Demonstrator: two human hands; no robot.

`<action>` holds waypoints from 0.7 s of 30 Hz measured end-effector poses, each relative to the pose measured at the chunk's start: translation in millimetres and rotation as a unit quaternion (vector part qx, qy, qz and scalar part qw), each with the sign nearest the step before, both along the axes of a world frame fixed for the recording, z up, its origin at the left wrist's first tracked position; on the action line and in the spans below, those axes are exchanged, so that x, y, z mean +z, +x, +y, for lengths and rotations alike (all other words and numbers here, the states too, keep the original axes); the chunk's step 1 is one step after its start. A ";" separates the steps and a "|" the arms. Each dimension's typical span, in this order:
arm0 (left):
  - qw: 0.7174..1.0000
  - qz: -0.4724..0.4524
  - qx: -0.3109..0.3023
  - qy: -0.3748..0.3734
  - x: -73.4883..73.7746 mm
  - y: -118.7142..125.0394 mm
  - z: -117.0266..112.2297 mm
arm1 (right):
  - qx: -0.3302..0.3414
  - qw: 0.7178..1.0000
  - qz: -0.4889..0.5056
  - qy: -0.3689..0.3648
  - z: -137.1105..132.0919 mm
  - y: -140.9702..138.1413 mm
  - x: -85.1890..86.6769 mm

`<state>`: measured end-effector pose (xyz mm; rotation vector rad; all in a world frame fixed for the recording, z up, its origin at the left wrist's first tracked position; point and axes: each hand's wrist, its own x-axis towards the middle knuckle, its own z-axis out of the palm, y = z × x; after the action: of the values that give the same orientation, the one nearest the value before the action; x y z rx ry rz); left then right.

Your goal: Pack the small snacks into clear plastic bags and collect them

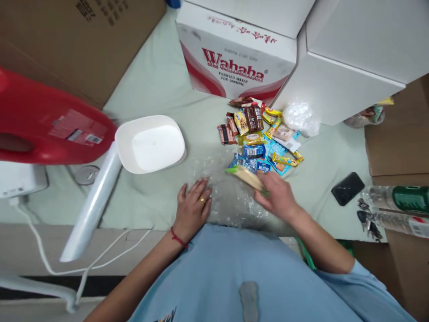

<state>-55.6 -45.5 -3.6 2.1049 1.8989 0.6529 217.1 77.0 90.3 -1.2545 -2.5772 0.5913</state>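
A long beige snack bar in clear wrapping (pixel 246 175) sticks out from the closed fingers of the right hand (pixel 278 197), over a crinkled clear plastic sheet (pixel 231 205). The left hand (pixel 193 205) lies flat on that sheet, fingers loose. A pile of colourful wrapped snacks (pixel 256 129) sits just beyond the right fingertips.

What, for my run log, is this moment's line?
left hand: flat on plastic wrap | right hand: holding snack packet | nearby: snack pile, white bowl
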 end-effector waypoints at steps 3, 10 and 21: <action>1.000 0.012 0.026 -0.011 1.7 1.5 -15.7 | 0.042 0.994 -0.102 0.008 -30.7 -17.7 -21.8; 0.999 -0.015 0.040 -0.025 5.6 -15.8 -36.2 | 0.110 0.989 -0.081 -0.056 -39.2 -15.1 -11.8; 0.983 0.044 -0.176 0.021 53.3 -11.6 45.8 | 0.057 0.984 -0.168 -0.013 -39.7 -62.5 -28.7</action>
<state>-67.2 0.3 49.7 2.4485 1.5028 0.5330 154.6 37.2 61.5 -1.3196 -2.9421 0.4694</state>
